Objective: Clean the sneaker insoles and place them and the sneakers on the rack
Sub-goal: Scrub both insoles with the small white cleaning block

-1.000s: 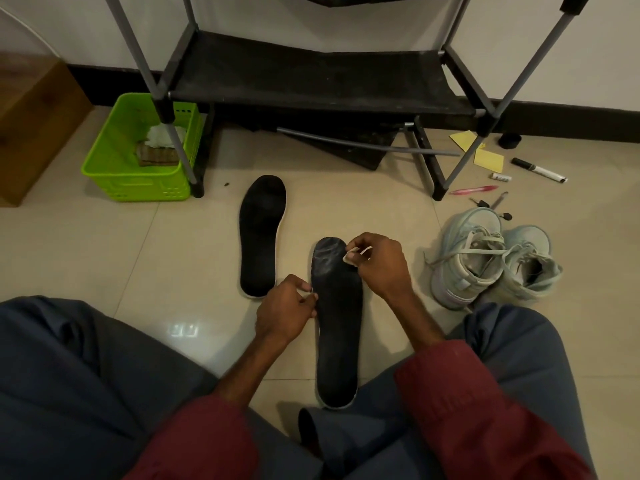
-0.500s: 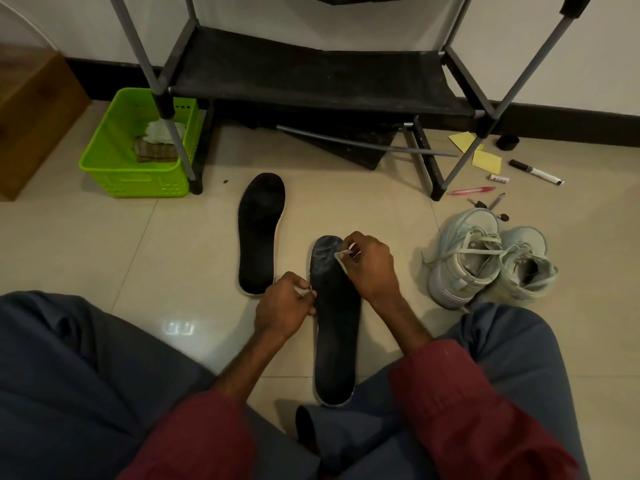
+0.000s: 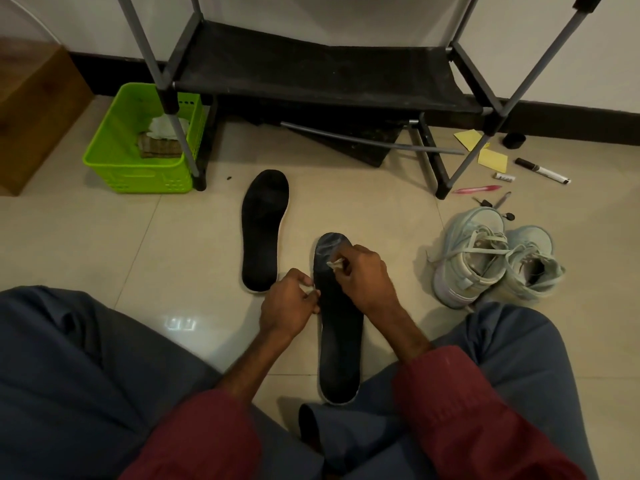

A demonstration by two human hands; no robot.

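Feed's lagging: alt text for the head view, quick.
A seated person's right hand presses a small white wipe onto the toe of a black insole while the left hand pinches its edge. A second insole, pale sneakers and the rack lie beyond.

The floor (image 3: 104,237) is laid with pale, glossy beige tiles, and a small bright reflection (image 3: 180,323) is caught on one of them. The wall (image 3: 616,64) is painted off-white and is edged at its foot by a dark skirting board (image 3: 571,123). A rack (image 3: 311,71) of grey tubes and black fabric shelves is stood against it. A brown wooden unit (image 3: 31,109) is seen at far left. The room is dimly lit.
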